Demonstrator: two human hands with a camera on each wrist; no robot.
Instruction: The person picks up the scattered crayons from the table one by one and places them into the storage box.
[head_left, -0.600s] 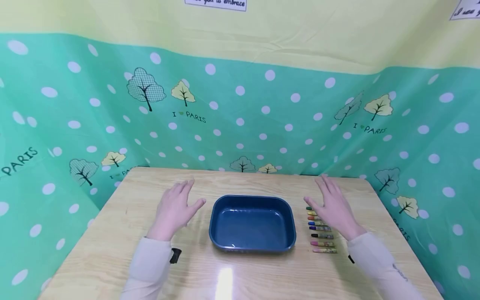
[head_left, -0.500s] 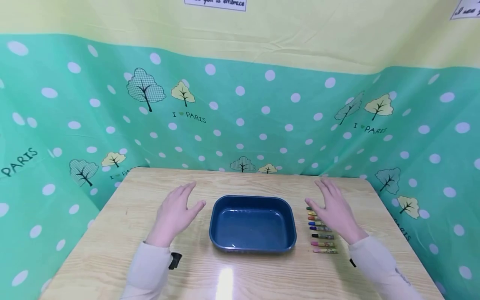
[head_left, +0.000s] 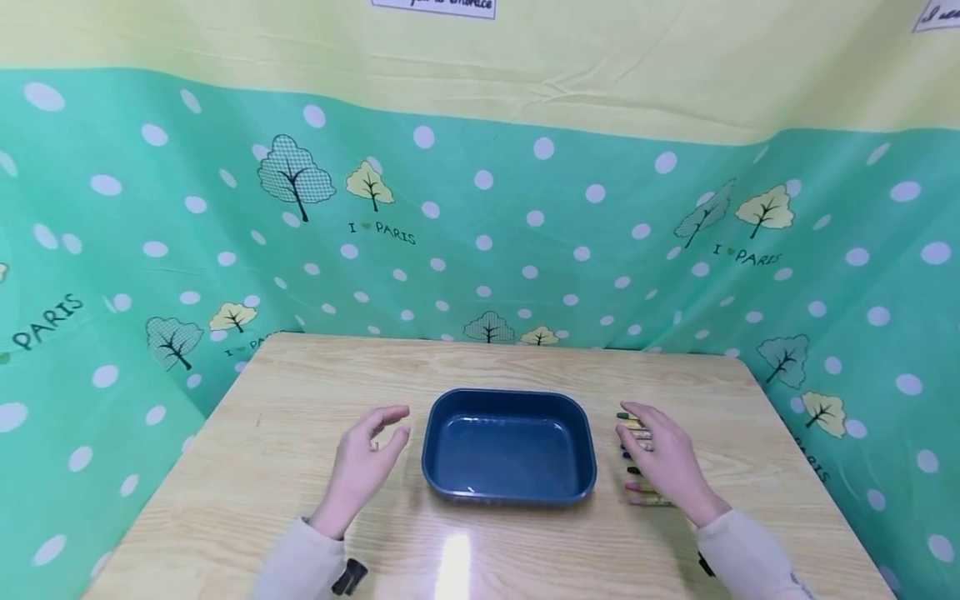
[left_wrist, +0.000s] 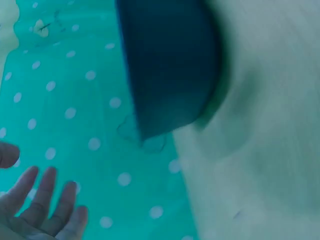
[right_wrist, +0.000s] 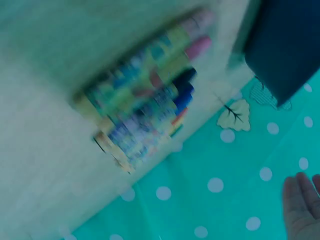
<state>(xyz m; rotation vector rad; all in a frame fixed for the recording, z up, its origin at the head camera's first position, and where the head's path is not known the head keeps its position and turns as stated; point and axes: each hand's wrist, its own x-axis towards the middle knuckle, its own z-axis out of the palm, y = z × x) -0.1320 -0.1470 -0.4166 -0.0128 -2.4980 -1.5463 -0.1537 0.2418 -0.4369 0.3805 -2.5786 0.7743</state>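
Observation:
In the head view a dark blue rectangular box with rounded corners stands mid-table, with nothing in it. My left hand hovers left of the box, thumb and fingers apart and loosely bent, holding nothing. To the right of the box lies a column of several crayons in printed wrappers, their coloured tips facing the box. My right hand is over them, partly hiding them, fingers loosely bent and nothing visible in its grasp. The right wrist view shows the crayons side by side, blurred. Whether the right hand touches one, I cannot tell.
A light wood table carries everything. Behind and at both sides hangs a green and yellow curtain with white dots and printed trees. Near each sleeve cuff a black strap end shows.
Both hands have come lower and a little nearer the body, and their fingers bend more. The right hand now covers more of the crayons. Box and crayons stay in place.

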